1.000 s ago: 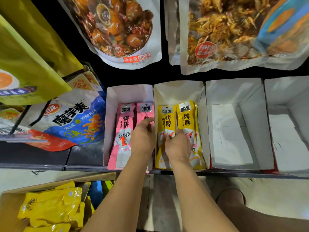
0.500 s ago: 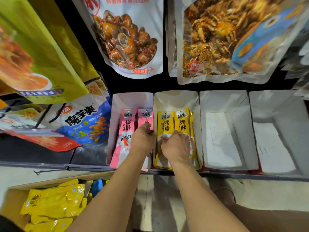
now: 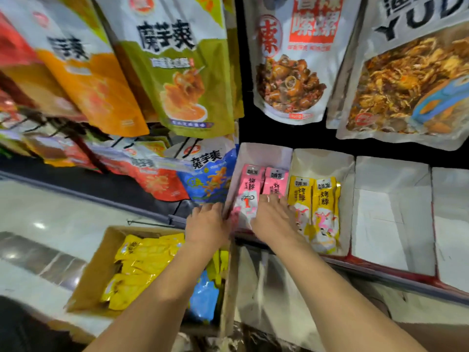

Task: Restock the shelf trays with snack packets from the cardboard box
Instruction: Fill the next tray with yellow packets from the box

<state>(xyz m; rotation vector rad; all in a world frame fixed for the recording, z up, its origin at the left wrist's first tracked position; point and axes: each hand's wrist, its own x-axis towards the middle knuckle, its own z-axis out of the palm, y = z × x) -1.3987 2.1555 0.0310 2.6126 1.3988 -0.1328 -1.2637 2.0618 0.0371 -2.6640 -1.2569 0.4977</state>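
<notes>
Two pink snack packets [image 3: 250, 189] lie in a white shelf tray [image 3: 264, 153]. The tray to its right [image 3: 322, 161] holds two yellow packets [image 3: 324, 199]. My left hand [image 3: 205, 224] is at the pink tray's outer left wall with its fingers against the front corner; motion blur hides whether they grip it. My right hand [image 3: 274, 219] lies flat on the lower part of the pink packets, fingers spread toward the divider. The cardboard box [image 3: 91, 275] stands on the floor at lower left, with several yellow packets [image 3: 142, 262] and a blue one [image 3: 203, 298] inside.
Two white trays [image 3: 390, 214] [image 3: 451, 224] with nothing in them stand to the right on the shelf. Large snack bags hang above, green [image 3: 182, 72] and white [image 3: 291, 72]. A blue bag [image 3: 210, 174] lies left of the pink tray. Pale tiled floor [image 3: 50, 212] at left.
Both hands shifted left: the right left the yellow packets for the pink ones, and the left moved from the pink packets to the tray's outer left side. The camera swung up and left.
</notes>
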